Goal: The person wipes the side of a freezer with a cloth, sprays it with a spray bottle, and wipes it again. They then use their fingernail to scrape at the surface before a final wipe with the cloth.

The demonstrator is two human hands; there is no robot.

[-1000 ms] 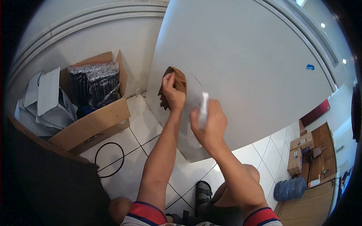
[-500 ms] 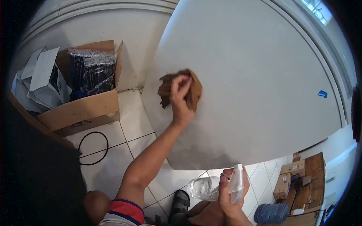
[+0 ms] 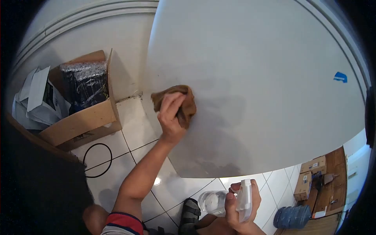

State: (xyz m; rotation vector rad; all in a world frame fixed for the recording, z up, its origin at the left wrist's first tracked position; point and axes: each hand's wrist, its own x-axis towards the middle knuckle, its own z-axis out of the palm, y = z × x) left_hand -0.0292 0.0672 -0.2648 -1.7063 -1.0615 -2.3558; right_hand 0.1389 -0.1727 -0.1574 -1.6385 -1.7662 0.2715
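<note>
My left hand [image 3: 171, 117] presses a crumpled brown cloth [image 3: 189, 107] against the white door panel [image 3: 266, 86], close to its left edge. The fingers are bent over the cloth. Low in the view, my right hand [image 3: 243, 205] is wrapped around a clear spray bottle [image 3: 213, 202] with a white trigger head [image 3: 245, 196]. The bottle lies tilted, its body pointing left, and clear liquid shows inside. Greyish smudges mark the lower part of the panel beside the cloth. A small piece of blue tape [image 3: 340, 77] sticks near the panel's right edge.
An open cardboard box [image 3: 84, 121] with wrapped packages stands on the left by the wall. A black ring [image 3: 97, 160] lies on the tiled floor [image 3: 135, 129]. At lower right are a blue water jug [image 3: 291, 217] and small cartons [image 3: 303, 186].
My left hand and the cloth have moved left and slightly down across the panel. My right hand still holds the spray bottle low in view. The camera view has shifted a little.
</note>
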